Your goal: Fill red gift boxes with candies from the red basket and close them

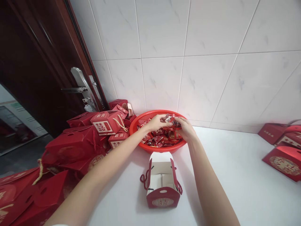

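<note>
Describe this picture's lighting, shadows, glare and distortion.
Head view: bright, even light on the white table; head view: soft shadow left of the open box; head view: pale glare streaks on the dark door; head view: wall tiles fan out upward, likely from lens and tilt.

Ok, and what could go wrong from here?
Sweets bunched between the left hand and right hand might slip out, perhaps over the rim of the basket.
The open box stands right in front of the basket, between the forearms, so an arm drawing back could knock it.
The boxes piled unevenly beside the left forearm might slide if bumped.
</note>
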Available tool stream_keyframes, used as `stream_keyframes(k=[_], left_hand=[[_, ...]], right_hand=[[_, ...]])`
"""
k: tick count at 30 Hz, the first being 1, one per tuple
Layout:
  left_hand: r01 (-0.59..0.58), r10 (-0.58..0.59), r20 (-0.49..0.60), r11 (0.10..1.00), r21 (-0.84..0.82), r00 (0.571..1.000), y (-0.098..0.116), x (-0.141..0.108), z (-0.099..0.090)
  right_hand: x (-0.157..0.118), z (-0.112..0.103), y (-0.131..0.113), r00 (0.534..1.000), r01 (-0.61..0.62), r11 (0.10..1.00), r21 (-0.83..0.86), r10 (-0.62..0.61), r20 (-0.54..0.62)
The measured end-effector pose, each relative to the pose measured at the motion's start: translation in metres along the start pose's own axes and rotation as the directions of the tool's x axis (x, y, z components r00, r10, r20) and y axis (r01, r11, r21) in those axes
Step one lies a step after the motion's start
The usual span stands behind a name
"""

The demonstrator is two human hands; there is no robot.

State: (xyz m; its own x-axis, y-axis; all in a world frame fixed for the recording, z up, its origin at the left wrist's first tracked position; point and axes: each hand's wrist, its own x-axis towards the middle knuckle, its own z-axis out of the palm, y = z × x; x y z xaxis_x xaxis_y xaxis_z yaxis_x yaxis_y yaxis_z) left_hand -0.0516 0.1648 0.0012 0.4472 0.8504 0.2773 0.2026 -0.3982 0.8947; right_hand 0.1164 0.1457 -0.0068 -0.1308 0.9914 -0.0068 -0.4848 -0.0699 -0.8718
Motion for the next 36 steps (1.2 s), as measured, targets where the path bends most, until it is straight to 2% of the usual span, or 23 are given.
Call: stream_keyframes(k=[3,5,8,11,15,21,25,31,33,36], left_hand=[[-0.010,0.008,0.025,0.997,0.077,1.000,0.001,0.000,-0.001],[-0.013,0.013,0.002,0.988,0.151,1.000,-0.001,0.003,-0.005],[0.070,-0.069,-0.015,0.944,0.323,0.998,-0.009,0.006,-0.012],[0.126,-0.183,0.081,0.879,0.460,0.980,-0.022,0.005,-0.016],[0.109,-0.297,0.231,0.798,0.592,0.926,-0.034,0.002,-0.008],[0.094,-0.381,0.270,0.712,0.696,0.884,-0.034,0.004,0.005],[0.123,-0.384,0.233,0.708,0.695,0.893,-0.027,0.004,0.001],[0.110,-0.253,0.164,0.797,0.593,0.953,-0.006,-0.005,-0.012],[0.114,-0.203,0.128,0.861,0.496,0.971,-0.001,-0.011,-0.013],[0.144,-0.159,0.038,0.956,0.254,0.987,0.001,-0.021,-0.010]], right_hand=[[0.001,0.000,0.002,0.999,0.025,1.000,-0.002,-0.025,-0.032],[0.002,0.001,0.004,0.996,0.056,0.998,0.012,-0.055,-0.063],[0.005,0.001,0.005,0.985,0.114,0.992,0.053,-0.106,-0.133],[0.007,0.002,0.006,0.971,0.150,0.984,0.092,-0.129,-0.202],[0.008,0.004,0.005,0.961,0.158,0.980,0.120,-0.125,-0.246],[0.004,0.008,0.002,0.958,0.153,0.978,0.142,-0.111,-0.263],[0.003,0.008,0.002,0.959,0.150,0.978,0.146,-0.108,-0.263],[0.008,0.006,0.004,0.957,0.166,0.974,0.153,-0.122,-0.262],[0.010,0.006,0.005,0.959,0.170,0.974,0.150,-0.128,-0.253],[0.009,0.005,0.006,0.960,0.182,0.974,0.137,-0.146,-0.240]])
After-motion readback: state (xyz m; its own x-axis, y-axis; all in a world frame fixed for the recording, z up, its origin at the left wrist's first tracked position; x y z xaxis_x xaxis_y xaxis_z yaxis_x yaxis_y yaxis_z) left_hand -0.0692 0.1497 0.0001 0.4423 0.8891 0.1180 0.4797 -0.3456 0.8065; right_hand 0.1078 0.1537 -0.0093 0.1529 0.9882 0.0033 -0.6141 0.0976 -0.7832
